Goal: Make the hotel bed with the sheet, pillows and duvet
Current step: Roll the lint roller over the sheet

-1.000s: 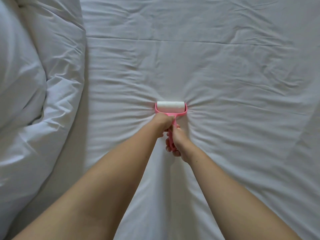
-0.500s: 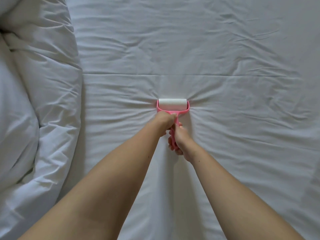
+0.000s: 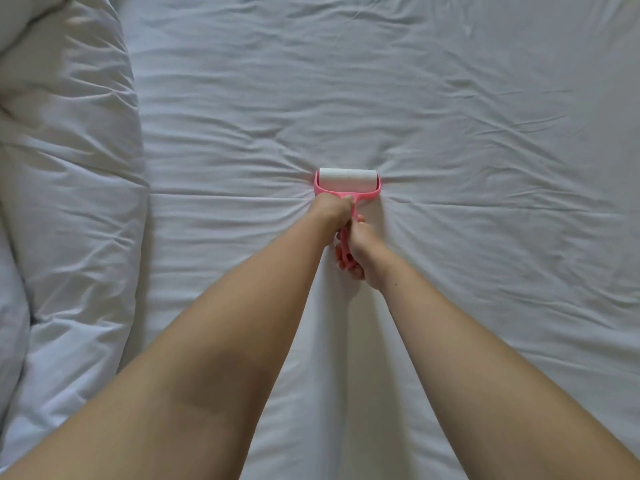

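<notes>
I have just 1 view on this rig, the wide-angle head camera. It sits above the bed and faces forward and steeply down, almost square onto the wrinkled white bed sheet [image 3: 485,98], which runs past the top, right and bottom edges. It is close: 2 bare forearms [image 3: 225,358] enter from the bottom corners and converge just below centre, where the left hand [image 3: 332,209] and right hand [image 3: 363,254] grip a pink plastic lint roller [image 3: 348,177]. A bunched white duvet [image 3: 69,168] fills the left edge.
</notes>
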### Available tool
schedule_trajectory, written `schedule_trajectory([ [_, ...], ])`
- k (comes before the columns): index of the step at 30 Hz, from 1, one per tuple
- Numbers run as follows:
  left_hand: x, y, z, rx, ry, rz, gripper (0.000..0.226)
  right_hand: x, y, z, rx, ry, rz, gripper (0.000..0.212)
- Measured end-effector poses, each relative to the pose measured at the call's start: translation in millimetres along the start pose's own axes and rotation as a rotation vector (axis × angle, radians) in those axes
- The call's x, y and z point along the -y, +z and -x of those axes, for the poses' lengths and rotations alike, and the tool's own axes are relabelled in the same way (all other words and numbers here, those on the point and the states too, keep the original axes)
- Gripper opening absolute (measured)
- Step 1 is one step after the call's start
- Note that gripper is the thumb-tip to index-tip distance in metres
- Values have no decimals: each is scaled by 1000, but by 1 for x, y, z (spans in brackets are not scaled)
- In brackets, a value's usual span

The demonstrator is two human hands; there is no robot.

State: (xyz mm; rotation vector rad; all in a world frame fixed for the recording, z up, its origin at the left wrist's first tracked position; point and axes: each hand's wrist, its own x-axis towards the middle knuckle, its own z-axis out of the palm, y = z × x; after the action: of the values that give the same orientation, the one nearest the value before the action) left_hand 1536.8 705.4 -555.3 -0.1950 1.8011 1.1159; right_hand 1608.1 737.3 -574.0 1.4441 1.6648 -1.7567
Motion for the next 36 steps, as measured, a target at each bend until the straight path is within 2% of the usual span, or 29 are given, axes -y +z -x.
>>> schedule_trajectory([
  [8, -8, 2, -10, -9, -33, 80, 31, 8, -4, -11, 13, -10, 33, 62],
  [15, 12, 6, 8, 7, -73, 57, 23, -10, -10, 15, 43, 25, 78, 74],
  [26, 95, 34, 83, 34, -176, 39, 22, -99, -17, 95, 82, 114, 110, 80],
  [32, 158, 51, 140, 58, -253, 17, 23, -165, -17, 152, 124, 163, 112, 76],
  [36, 197, 61, 178, 52, -252, 31, 15, -209, -15, 185, 130, 174, 100, 78],
])
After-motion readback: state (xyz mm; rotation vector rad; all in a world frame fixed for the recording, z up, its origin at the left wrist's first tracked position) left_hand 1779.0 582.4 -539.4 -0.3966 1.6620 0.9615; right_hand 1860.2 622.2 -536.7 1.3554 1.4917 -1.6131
